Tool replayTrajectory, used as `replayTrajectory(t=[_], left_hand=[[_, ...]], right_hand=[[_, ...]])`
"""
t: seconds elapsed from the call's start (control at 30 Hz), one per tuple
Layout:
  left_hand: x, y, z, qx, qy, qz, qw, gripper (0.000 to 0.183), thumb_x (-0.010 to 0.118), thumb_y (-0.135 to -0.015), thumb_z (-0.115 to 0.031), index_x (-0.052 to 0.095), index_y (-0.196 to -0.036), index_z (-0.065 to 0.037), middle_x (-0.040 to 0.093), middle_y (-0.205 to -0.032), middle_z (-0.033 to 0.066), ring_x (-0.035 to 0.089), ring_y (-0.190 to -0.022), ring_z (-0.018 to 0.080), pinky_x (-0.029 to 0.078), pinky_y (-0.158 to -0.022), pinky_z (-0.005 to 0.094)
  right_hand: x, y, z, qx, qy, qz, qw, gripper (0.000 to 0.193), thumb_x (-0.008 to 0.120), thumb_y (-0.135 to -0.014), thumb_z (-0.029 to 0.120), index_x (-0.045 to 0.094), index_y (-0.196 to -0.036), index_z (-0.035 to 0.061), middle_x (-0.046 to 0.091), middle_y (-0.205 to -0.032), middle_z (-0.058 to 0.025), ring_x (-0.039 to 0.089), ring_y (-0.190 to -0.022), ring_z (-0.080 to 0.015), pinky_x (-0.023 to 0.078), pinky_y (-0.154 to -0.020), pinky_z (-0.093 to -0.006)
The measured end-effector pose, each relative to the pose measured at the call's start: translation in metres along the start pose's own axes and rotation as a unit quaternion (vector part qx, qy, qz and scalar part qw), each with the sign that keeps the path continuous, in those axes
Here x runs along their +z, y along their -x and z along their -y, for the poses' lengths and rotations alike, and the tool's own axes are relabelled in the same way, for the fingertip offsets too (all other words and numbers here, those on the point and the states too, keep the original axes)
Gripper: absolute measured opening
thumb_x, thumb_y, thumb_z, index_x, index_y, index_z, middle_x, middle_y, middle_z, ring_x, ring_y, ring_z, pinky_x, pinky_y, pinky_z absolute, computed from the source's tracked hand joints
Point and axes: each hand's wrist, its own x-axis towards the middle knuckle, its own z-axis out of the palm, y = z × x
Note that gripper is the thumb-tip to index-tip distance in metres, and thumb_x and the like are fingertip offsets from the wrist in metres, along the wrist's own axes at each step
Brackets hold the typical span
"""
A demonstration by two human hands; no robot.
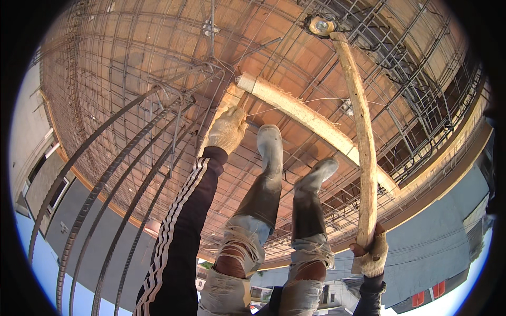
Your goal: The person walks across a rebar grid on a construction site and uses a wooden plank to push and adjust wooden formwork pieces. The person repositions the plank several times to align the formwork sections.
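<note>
My left hand (228, 130), in a knit work glove, is closed at a short wooden board (219, 113) that shows above and below the fist. A second, longer timber (305, 116) runs from the board's top end toward the lower right. In my right hand (373, 257), also gloved with the fingertips bare, is the lower end of a hammer's rough wooden handle (362, 131). At its far end, the round hammer head (321, 25) rests over the reinforcing mesh. A thin wire (279, 108) extends right from near my left hand.
Rebar mesh (132, 58) covers the brown plywood deck (295, 52) underfoot. Several thick rebar rods (121, 158) rise on the left, close to my left arm. Denser bars (421, 121) lie at the right, beside the deck's wooden edge (437, 179). Buildings stand beyond.
</note>
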Motion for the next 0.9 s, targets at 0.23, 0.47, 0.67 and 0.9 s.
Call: replayTrajectory(t=[0.23,0.47,0.67,0.9], left_hand=[[-0.022,0.106,-0.020,-0.095,-0.077,-0.025,0.992,0.053,0.071,-0.082,-0.002,0.062,-0.133,-0.010,0.052,-0.148,0.0246,0.052,-0.133,0.0479,0.050,-0.109,0.0482],[-0.088,0.215,-0.146,-0.078,0.179,0.037,0.980,0.062,0.068,-0.083,-0.007,0.058,-0.143,-0.011,0.060,-0.138,0.0178,0.060,-0.125,0.0388,0.053,-0.098,0.0498],[-0.108,0.280,-0.199,0.006,0.106,0.096,0.990,0.052,0.071,-0.086,-0.023,0.063,-0.137,-0.016,0.063,-0.134,0.0092,0.062,-0.123,0.0292,0.047,-0.105,0.0493],[-0.082,0.286,-0.203,0.004,0.113,0.035,0.993,0.037,0.074,-0.083,-0.025,0.065,-0.117,-0.014,0.065,-0.117,0.0062,0.063,-0.115,0.0283,0.046,-0.105,0.0474]], right_hand=[[-0.024,-0.018,0.055,-0.089,0.155,0.019,0.984,0.079,0.088,-0.078,0.027,0.052,-0.143,-0.0018,0.073,-0.103,-0.0163,0.069,-0.088,-0.0226,0.057,-0.081,-0.0363],[-0.040,-0.043,0.122,-0.191,0.347,0.036,0.917,0.068,0.083,-0.078,0.019,0.055,-0.136,-0.0004,0.071,-0.089,-0.0210,0.073,-0.077,-0.0385,0.058,-0.065,-0.0425],[-0.037,-0.055,0.168,-0.224,0.466,0.064,0.853,0.057,0.077,-0.079,0.017,0.055,-0.128,0.0006,0.068,-0.089,-0.0212,0.071,-0.079,-0.0422,0.056,-0.062,-0.0485],[-0.026,-0.066,0.201,-0.294,0.544,0.043,0.785,0.048,0.076,-0.082,0.015,0.050,-0.121,0.0019,0.065,-0.095,-0.0211,0.070,-0.075,-0.0427,0.055,-0.059,-0.0506]])
